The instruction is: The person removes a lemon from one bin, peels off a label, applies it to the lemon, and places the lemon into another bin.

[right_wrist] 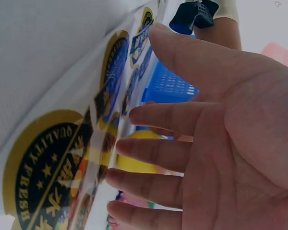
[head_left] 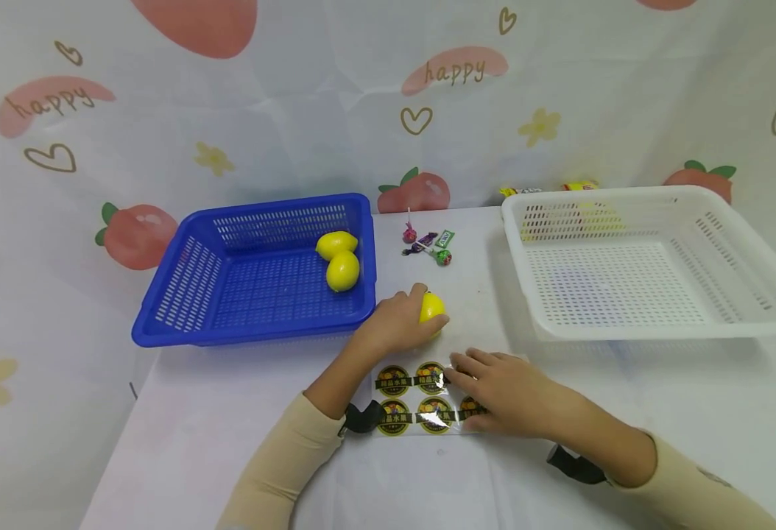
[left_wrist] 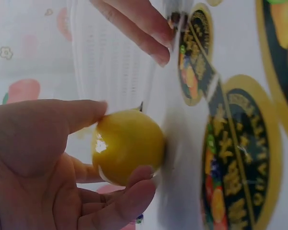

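My left hand holds a yellow lemon on the white table, just behind the sticker sheet. In the left wrist view the thumb and fingers curl round the lemon. My right hand lies over the right part of a clear sheet of round black-and-gold stickers. Its fingers are straight, as the right wrist view shows, and hold nothing. Whether the fingertips touch the sheet I cannot tell. Some stickers are hidden beneath this hand.
A blue basket at the left contains two lemons. At the right stands a white basket, with yellow packets behind it. Between the baskets lie two lollipops and small wrapped sweets. A printed cloth hangs behind the table.
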A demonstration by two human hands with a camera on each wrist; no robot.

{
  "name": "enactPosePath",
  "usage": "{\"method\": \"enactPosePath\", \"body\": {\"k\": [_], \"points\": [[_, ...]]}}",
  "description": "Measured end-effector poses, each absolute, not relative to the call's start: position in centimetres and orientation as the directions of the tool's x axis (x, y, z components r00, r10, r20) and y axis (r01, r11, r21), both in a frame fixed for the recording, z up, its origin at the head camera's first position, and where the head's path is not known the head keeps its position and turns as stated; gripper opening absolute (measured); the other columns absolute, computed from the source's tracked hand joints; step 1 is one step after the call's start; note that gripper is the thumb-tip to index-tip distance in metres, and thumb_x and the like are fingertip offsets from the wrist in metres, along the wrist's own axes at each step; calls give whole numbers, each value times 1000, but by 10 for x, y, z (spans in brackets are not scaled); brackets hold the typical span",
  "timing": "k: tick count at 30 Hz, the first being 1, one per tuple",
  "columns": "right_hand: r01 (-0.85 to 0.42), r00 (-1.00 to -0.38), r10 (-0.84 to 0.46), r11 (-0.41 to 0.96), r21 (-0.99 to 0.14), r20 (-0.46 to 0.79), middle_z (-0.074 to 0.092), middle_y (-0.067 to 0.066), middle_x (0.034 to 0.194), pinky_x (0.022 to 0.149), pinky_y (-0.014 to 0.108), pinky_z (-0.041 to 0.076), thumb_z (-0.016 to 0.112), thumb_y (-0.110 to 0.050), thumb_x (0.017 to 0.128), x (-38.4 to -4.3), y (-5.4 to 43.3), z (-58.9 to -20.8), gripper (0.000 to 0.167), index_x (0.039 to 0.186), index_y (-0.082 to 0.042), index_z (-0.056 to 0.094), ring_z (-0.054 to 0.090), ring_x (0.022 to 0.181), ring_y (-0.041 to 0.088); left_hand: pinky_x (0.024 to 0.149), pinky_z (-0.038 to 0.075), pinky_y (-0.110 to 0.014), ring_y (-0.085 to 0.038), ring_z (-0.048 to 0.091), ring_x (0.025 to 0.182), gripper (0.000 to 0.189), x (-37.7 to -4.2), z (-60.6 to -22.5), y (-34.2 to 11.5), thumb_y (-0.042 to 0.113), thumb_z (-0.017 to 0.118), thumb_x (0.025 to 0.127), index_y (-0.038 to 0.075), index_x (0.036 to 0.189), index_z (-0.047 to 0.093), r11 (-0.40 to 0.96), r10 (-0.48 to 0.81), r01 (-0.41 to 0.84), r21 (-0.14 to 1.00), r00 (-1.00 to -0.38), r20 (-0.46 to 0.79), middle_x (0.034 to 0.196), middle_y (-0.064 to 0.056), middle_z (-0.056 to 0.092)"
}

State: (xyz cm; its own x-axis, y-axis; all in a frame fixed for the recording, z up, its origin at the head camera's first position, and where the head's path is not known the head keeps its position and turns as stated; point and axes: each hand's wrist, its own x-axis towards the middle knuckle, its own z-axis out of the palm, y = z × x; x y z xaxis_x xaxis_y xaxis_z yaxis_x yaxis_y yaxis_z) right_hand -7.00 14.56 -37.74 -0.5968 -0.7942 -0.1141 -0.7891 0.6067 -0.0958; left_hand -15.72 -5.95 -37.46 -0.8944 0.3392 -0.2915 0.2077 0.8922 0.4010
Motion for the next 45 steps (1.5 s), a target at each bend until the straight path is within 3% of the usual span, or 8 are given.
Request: {"method": "enactPosePath", "body": {"k": [15,21,29,33,39,45], "points": [[-810,-581,-810,585,-38,-83,53,18,141,97,50,49,77,-50,84,-70,144,-384,73,136,-4,59,53,126,39,77,51,-37,-24,58,89,80,-157,-378,-69,55,62,93,8,152,34,841,384,212,497,-882,-274,116,-12,60],[-800,-589,-801,597,-65,-109,50,18,145,97,52,48,77,-49,84,-70,143,-383,74,140,-5,56,50,129,41,79,51,-38,-25,58,92,82,-155,-379,-73,53,64,93,8,153,33,835,387,212,508,-882,-267,120,-14,58],[-794,-591,-797,602,-88,-125,47,20,148,96,53,49,75,-51,85,-70,143,-382,78,143,-4,53,48,131,43,90,50,-43,-27,57,102,88,-152,-380,-76,47,72,90,8,155,29,816,400,211,539,-878,-262,130,-18,52],[-793,-590,-797,602,-96,-126,47,20,148,95,53,49,76,-51,85,-70,143,-381,78,143,-4,53,47,132,43,95,49,-45,-27,57,107,93,-153,-382,-77,39,79,86,15,158,26,799,420,226,557,-873,-248,133,-18,51],[-794,-588,-799,600,-99,-126,48,20,147,94,53,50,76,-51,85,-71,143,-382,77,142,-4,54,47,132,43,91,51,-46,-28,58,101,86,-156,-386,-75,26,84,83,21,154,35,790,429,247,561,-877,-219,127,-17,52],[-795,-589,-800,599,-91,-115,48,19,147,93,53,50,76,-51,85,-71,144,-382,76,142,-5,55,48,131,42,88,52,-42,-26,58,96,81,-159,-394,-65,35,85,81,15,145,39,779,377,219,588,-912,-161,122,-15,49]]}}
